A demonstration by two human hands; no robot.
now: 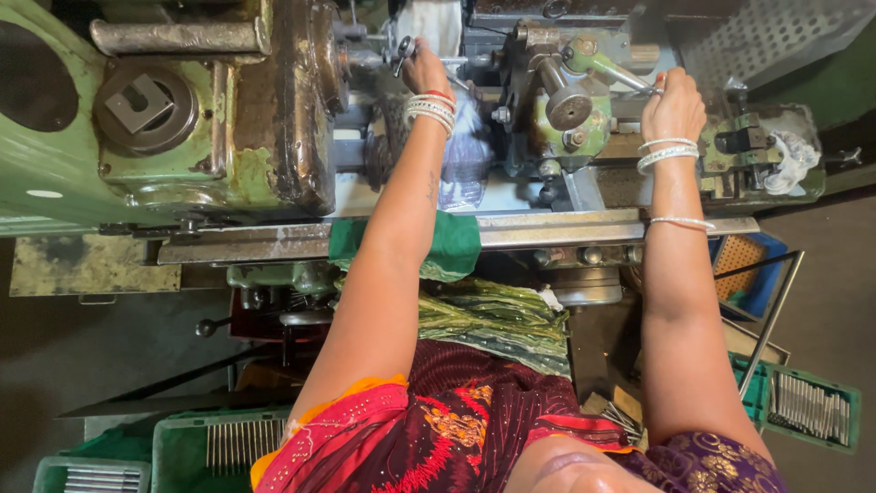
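Top centre, the left hand [425, 66] grips a small handle [402, 50] by the chuck; at upper right, the right hand [673, 102] clenches the green lever [604, 66]. Bangles [431, 110] could likely snag on turning parts.

I see a machine workshop: beneath my left hand [427, 68] a worn green lathe [182, 119], crates of metal rods [808, 406] nearby.

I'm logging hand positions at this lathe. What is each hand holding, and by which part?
The left hand grips a small metal key by its handle. The right hand holds the green lever at its outer end.
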